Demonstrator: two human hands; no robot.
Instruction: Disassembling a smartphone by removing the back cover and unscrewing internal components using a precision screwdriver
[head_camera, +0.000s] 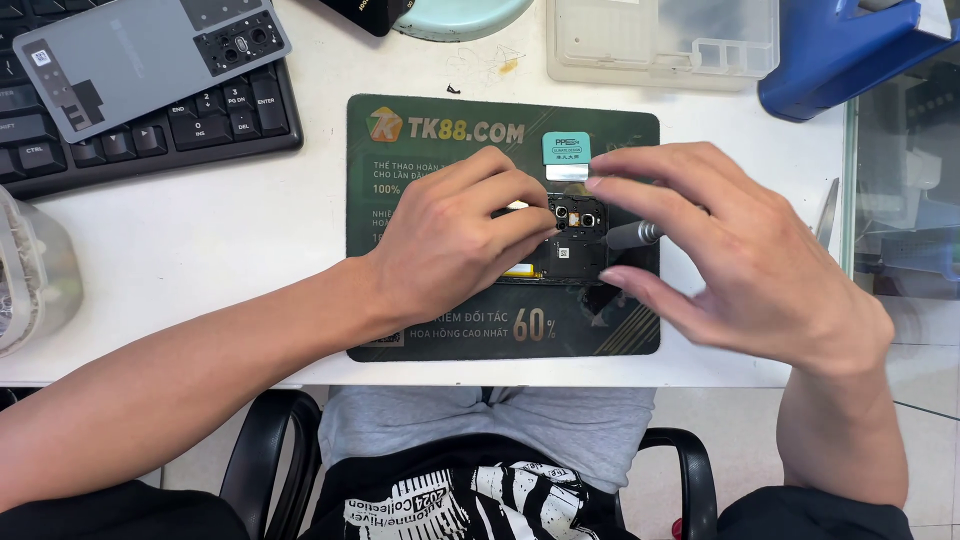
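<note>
A: Report the condition of the unit.

B: The opened phone (575, 245) lies on the dark green work mat (430, 330), at the middle of the white table (200, 250). Its rear cover is already off: the grey back panel (140, 55) rests on the black keyboard (180, 125), well apart from the unit. The camera modules and the dark inner shield are exposed. Judged from this, opening is complete and internal work is under way; whether any screws or parts have been taken out cannot be told.

A: Hand positions?

B: The left hand (450, 240) rests on the left part of the phone, fingers curled, tips pressing near the camera area. Whether it pinches a small part cannot be told. The right hand (730, 260) hovers over the right edge, fingers spread and half open; a silver tool handle (635, 235) shows beneath it, but the grip on it is hidden.

A: Nearby items?

B: A small teal-capped piece (566, 155) lies just above the phone. A clear parts tray (660, 40) sits at the table's far edge.
</note>
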